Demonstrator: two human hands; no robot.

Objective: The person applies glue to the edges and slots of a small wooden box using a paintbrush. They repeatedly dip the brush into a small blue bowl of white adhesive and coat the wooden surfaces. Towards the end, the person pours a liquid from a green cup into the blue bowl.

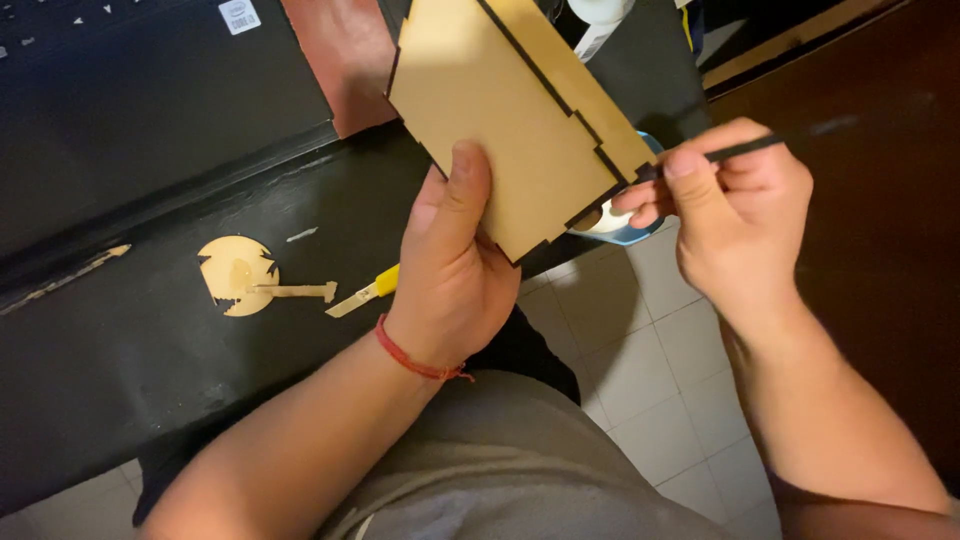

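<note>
Left hand (455, 265) clamps a notched wooden panel (510, 120) at 12 o'clock above the lap while the right hand (735, 205) pinches a thin black stick (745, 150) at its 3 o'clock seam; a slip could split the joint.

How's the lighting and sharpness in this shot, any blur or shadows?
Head view: warm, dim light; the wooden panel assembly is brightly lit and sharp, the left hand casts shadow on the black table; the thin black tool's far end beyond the right hand smears into blur.
</note>
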